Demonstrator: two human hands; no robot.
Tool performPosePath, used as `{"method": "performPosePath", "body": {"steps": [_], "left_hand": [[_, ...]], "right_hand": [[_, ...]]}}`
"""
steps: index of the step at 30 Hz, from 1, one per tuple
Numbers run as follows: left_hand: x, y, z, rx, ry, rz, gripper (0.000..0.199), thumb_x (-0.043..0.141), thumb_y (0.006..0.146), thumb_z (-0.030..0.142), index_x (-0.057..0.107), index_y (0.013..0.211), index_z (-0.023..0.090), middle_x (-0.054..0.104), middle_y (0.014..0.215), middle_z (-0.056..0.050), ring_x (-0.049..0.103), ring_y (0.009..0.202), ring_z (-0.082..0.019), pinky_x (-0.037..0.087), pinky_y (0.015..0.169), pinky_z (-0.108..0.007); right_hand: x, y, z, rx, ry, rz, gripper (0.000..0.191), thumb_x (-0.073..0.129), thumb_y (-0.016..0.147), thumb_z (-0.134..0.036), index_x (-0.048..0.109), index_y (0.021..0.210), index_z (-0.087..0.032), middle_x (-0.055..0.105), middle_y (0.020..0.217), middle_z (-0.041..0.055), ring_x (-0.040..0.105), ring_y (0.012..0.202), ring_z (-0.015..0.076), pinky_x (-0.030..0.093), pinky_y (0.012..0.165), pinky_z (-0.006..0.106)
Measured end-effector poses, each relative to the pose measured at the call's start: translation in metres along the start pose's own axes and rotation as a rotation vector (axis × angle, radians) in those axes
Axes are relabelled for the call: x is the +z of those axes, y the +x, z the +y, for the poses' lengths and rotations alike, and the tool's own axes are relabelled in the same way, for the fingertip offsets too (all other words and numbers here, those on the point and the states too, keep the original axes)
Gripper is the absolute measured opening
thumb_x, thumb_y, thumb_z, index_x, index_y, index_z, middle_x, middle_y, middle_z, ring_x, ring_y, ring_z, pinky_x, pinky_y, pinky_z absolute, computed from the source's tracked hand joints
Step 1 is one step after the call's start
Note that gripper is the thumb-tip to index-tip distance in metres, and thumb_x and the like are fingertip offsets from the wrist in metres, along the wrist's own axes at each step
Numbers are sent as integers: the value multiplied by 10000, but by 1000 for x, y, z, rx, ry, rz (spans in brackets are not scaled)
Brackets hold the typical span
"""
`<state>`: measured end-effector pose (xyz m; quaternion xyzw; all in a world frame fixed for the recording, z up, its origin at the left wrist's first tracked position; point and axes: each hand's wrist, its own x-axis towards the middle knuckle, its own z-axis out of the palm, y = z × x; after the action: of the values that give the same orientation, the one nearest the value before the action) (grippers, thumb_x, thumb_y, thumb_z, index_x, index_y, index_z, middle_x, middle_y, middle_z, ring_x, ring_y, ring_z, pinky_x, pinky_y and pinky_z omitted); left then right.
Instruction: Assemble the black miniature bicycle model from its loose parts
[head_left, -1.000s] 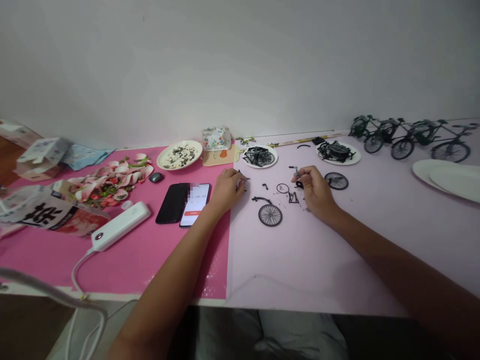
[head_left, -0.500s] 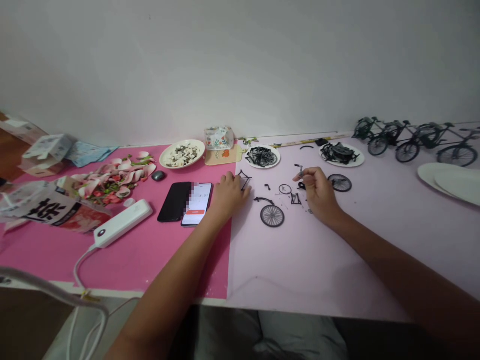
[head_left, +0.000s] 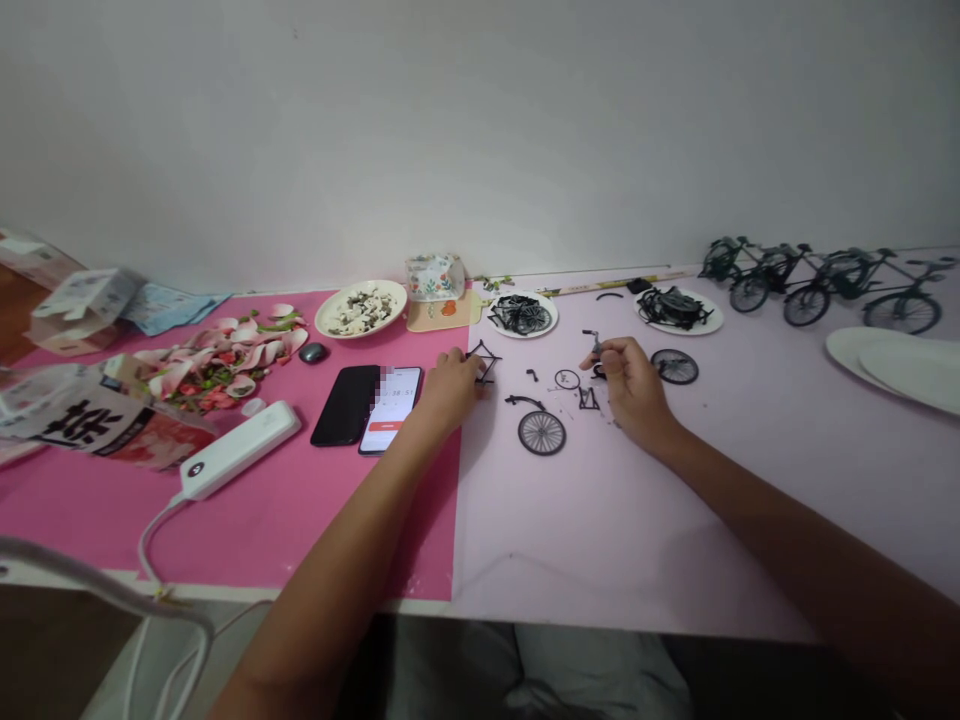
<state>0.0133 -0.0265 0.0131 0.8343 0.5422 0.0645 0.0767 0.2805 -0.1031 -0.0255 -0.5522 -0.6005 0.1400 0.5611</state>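
Note:
My left hand (head_left: 450,390) is closed at the seam between the pink and pale mats, its fingers pinching one end of a thin black model bicycle frame (head_left: 487,357). In my right hand (head_left: 636,395), thumb and fingers hold a small handlebar piece (head_left: 595,340) with its bar pointing up. On the mat between the hands lie a spoked wheel (head_left: 542,433), a curved black mudguard (head_left: 523,402), a thin ring-shaped part (head_left: 567,379) and a small black frame-like part (head_left: 589,398). Another wheel (head_left: 675,367) lies just beyond my right hand.
Two plates of black parts, the left plate (head_left: 517,334) and the right plate (head_left: 716,325), stand near the wall. Several assembled model bicycles (head_left: 814,275) and stacked white plates (head_left: 911,368) are at right. Phones (head_left: 346,405), a power bank (head_left: 240,450) and petals (head_left: 240,350) lie at left.
My left hand has drawn in slightly, its fingers now closer around the frame's end. My right hand still holds the handlebar piece, turned a little. The view has shifted slightly.

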Motion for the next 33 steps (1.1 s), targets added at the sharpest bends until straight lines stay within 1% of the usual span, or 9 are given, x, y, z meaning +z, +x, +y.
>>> {"method": "performPosePath", "body": {"steps": [5, 8, 10, 14, 17, 22, 25, 28, 33], "left_hand": [[-3, 2, -6, 46, -71, -5, 286, 630, 903, 78, 748, 1134, 201, 697, 1157, -129, 620, 1151, -315, 514, 942, -383], [2, 5, -8, 54, -122, 27, 238, 619, 882, 55, 758, 1019, 192, 721, 1099, -120, 643, 1083, -302, 518, 891, -371], [6, 7, -9, 52, -193, 72, 211, 635, 875, 62, 754, 995, 188, 723, 1082, -116, 655, 1049, -297, 523, 879, -373], [15, 12, -5, 41, -463, 238, 193, 623, 882, 60, 716, 1003, 178, 712, 1065, -103, 670, 1003, -260, 535, 912, -381], [23, 12, 6, 105, -714, 312, 171, 600, 900, 66, 666, 1008, 182, 701, 1108, -96, 678, 1013, -224, 547, 913, -360], [35, -2, 34, 208, -987, 233, 159, 520, 976, 94, 571, 1084, 199, 711, 1079, -64, 706, 1032, -189, 549, 916, -331], [39, -11, 47, 263, -941, 240, 209, 524, 942, 51, 580, 1081, 196, 719, 1068, -61, 699, 1000, -183, 555, 909, -324], [39, -16, 52, 336, -884, 254, 256, 520, 945, 44, 628, 1125, 190, 755, 1122, -80, 717, 1034, -196, 570, 937, -334], [40, -17, 53, 369, -835, 324, 267, 541, 980, 102, 705, 1169, 193, 775, 1224, -102, 718, 1170, -237, 554, 1067, -392]], "right_hand": [[2, -1, -2, -20, 46, 76, 425, 451, 1067, -676, 544, 1023, -264, 769, 891, 58, 717, 885, 234, 543, 841, 406], [2, -1, -4, -55, 64, 133, 384, 451, 1084, -634, 533, 1034, -262, 773, 921, 66, 732, 918, 233, 545, 873, 411], [2, -1, -4, -73, 73, 154, 355, 464, 1089, -605, 536, 1056, -260, 783, 998, 87, 737, 982, 238, 545, 908, 421], [1, 1, -1, -85, 62, 174, 307, 531, 1072, -558, 569, 1091, -255, 777, 1139, 115, 726, 1083, 255, 547, 925, 434], [1, 1, -1, -87, 12, 194, 277, 632, 1016, -527, 623, 1029, -251, 763, 1056, 89, 723, 1016, 257, 561, 884, 422], [3, -4, -9, -99, -1, 96, 161, 733, 941, -403, 692, 937, -248, 745, 921, 41, 691, 833, 221, 576, 797, 381], [4, -7, -15, -137, 22, -19, 100, 755, 931, -349, 743, 951, -252, 760, 930, 37, 686, 813, 213, 581, 795, 378], [6, -8, -17, -186, 28, -123, 90, 761, 940, -351, 793, 959, -268, 767, 910, 41, 693, 845, 226, 581, 810, 388], [6, -9, -17, -171, 54, -149, 109, 764, 946, -361, 825, 978, -276, 772, 901, 46, 698, 833, 226, 582, 777, 384]]}}
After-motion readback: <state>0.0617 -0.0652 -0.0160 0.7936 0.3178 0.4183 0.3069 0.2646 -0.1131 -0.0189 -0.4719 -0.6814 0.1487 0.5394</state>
